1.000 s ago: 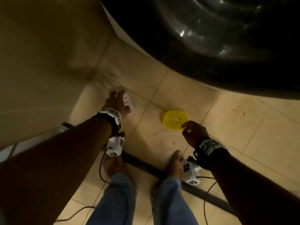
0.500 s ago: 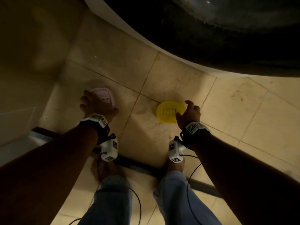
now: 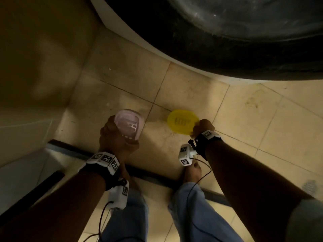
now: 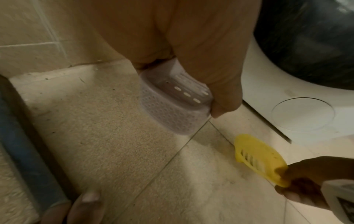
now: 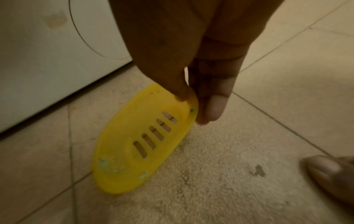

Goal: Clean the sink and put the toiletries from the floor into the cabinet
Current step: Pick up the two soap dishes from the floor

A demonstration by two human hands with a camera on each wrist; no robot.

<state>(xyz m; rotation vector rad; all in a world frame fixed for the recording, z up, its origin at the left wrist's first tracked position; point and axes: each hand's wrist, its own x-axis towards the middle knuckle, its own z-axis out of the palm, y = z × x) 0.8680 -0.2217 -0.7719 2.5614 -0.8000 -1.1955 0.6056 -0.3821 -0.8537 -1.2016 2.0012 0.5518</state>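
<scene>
My left hand (image 3: pixel 115 135) grips a pale pink perforated soap dish (image 3: pixel 129 124) (image 4: pixel 172 103) by its near end and holds it tilted above the beige floor tiles. My right hand (image 3: pixel 201 127) pinches the rim of a flat yellow oval soap tray (image 3: pixel 181 122) (image 5: pixel 145 142) with several drain slots, thumb on top and fingers underneath. In the right wrist view the tray is tilted, its far end low by the floor. The left wrist view shows the yellow tray (image 4: pixel 258 157) to the right of the pink dish.
A white appliance with a dark round glass door (image 3: pixel 227 32) fills the upper right; its white base (image 4: pixel 287 106) stands close behind both dishes. A beige tiled wall (image 3: pixel 35 67) closes the left side. A dark door-track strip (image 3: pixel 153 177) crosses the floor by my bare feet (image 3: pixel 192 172).
Both hands have taken hold of the dishes and raised them: the pink dish is tipped up off the floor, and the yellow tray is tilted up at my right hand's end.
</scene>
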